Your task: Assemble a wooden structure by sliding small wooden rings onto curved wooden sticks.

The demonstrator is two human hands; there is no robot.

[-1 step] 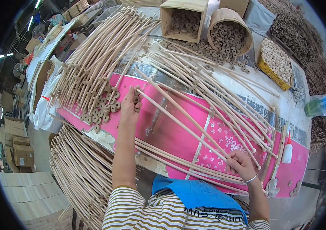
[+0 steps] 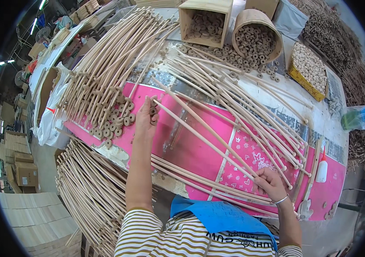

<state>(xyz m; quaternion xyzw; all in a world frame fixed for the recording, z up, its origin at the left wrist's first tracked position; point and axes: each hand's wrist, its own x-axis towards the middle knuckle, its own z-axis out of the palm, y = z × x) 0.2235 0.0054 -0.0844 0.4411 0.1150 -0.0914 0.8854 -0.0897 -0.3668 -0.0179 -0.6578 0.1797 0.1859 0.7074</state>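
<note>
Long pale wooden rod [image 2: 204, 137] found lying diagonally across centre of frame, near end gripped in closed right hand [image 2: 270, 184] at lower right, far end met by left hand [image 2: 145, 118] at centre left. Left hand closed around small stack of wooden rings [image 2: 152, 112], apparently being fitted onto rod tip; exact seating of rings on rod not discernible. Judged as mid-run: large pile of ring-tipped rods [image 2: 105, 81] stacked at upper left, seemingly finished, and a comparable fan of plain rods [image 2: 238, 103] spread across centre right, seemingly awaiting rings. Few further rods [image 2: 199, 180] laid along near edge at lower centre, status unclear. Supply of loose rings ample: square wooden box [image 2: 206, 21] and round wooden tub [image 2: 257, 34] at upper centre both well filled, more rings scattered just below them. Yellow tray of pale beads [image 2: 309, 68] noted at upper right, white glue bottle [image 2: 321, 167] at right edge. Work surface a table covered in pink patterned sheet [image 2: 191, 150], worn and patched with tape, white at far side. More rod bundles [image 2: 88, 192] stacked below table at lower left. Room a large workshop: cardboard boxes [image 2: 24, 171] at far left, strip lights along left rim, further benches receding toward upper left.
</note>
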